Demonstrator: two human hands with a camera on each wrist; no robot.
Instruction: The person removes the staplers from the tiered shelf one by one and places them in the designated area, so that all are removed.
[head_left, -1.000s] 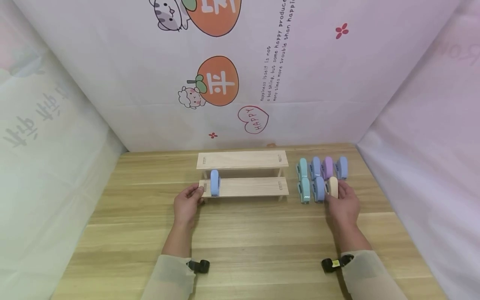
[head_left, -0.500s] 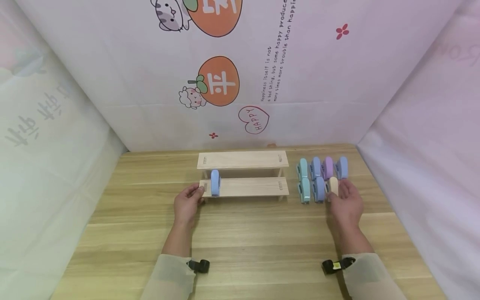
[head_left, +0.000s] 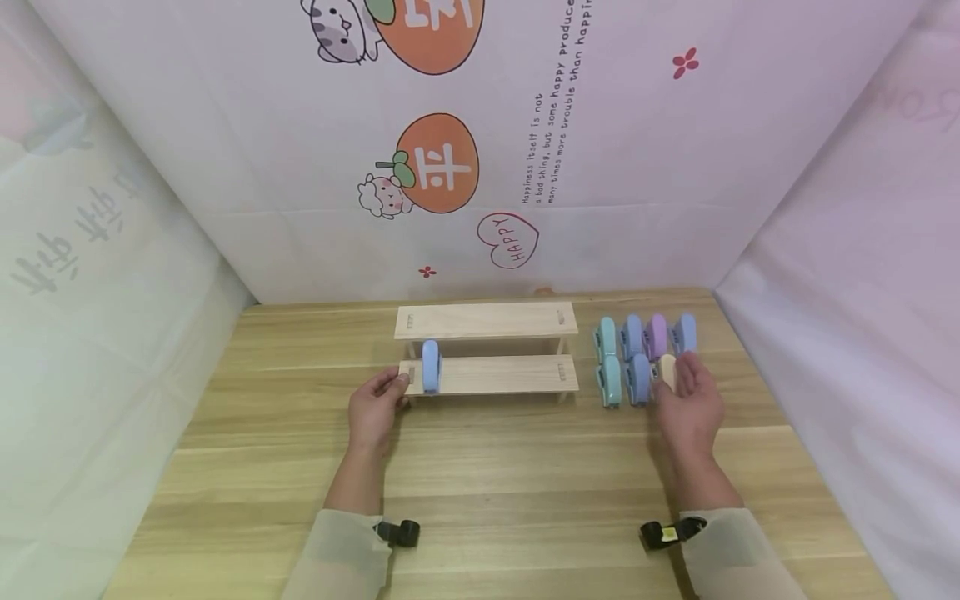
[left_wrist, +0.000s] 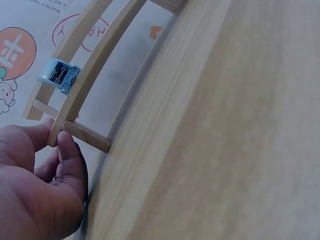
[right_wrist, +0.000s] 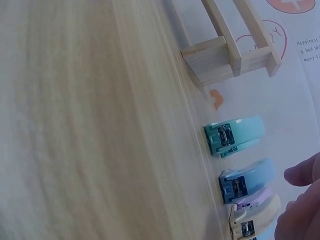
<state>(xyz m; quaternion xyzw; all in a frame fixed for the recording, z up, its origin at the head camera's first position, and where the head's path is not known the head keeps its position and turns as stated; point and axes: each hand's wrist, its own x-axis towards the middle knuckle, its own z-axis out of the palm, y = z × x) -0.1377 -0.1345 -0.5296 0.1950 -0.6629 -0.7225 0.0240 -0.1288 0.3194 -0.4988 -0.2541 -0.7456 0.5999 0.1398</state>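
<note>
You work on a pale wooden table (head_left: 525, 483) with a printed white backdrop (head_left: 675, 167) standing behind it. On that backdrop you can see an orange fruit (head_left: 437, 163) bearing a white character, a little sheep (head_left: 382, 196) touching its lower left, a heart (head_left: 507, 239) reading HAPPY, and a red flower (head_left: 683, 62) up to the right. Plain sheets close off your left side (head_left: 90, 333) and right side (head_left: 862, 292).

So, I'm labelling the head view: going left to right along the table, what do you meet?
Left hand → blue stapler on the wooden shelf → teal stapler → cream stapler → right hand.
</note>
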